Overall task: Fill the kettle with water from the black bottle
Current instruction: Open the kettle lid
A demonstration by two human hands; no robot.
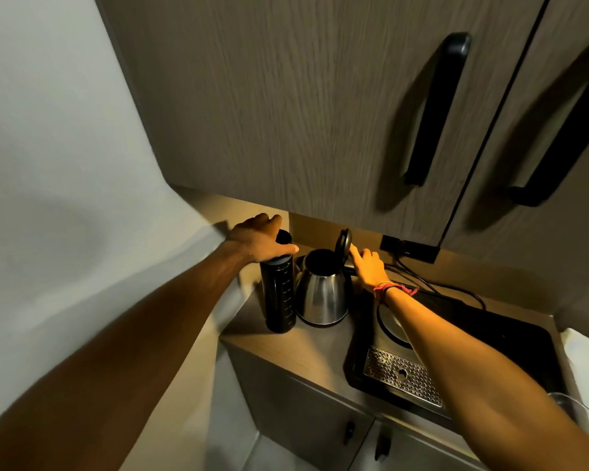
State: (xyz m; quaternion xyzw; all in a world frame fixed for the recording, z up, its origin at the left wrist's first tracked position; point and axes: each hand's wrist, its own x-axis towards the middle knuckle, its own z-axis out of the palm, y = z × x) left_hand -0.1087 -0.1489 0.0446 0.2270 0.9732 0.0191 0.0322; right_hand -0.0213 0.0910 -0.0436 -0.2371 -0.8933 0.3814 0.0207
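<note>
Now | left hand [257, 237] wraps, hides black bottle [279, 294] top | right hand [368, 268] loose, empty

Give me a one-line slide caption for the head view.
Left hand grips the top of the black bottle while right hand touches the open lid of the steel kettle.

cabinet [320, 113] low overhead (tight), counter [306, 348] front free

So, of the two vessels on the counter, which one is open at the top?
The steel kettle: its lid stands flipped up. The black bottle beside it is capped under the left hand.
</note>
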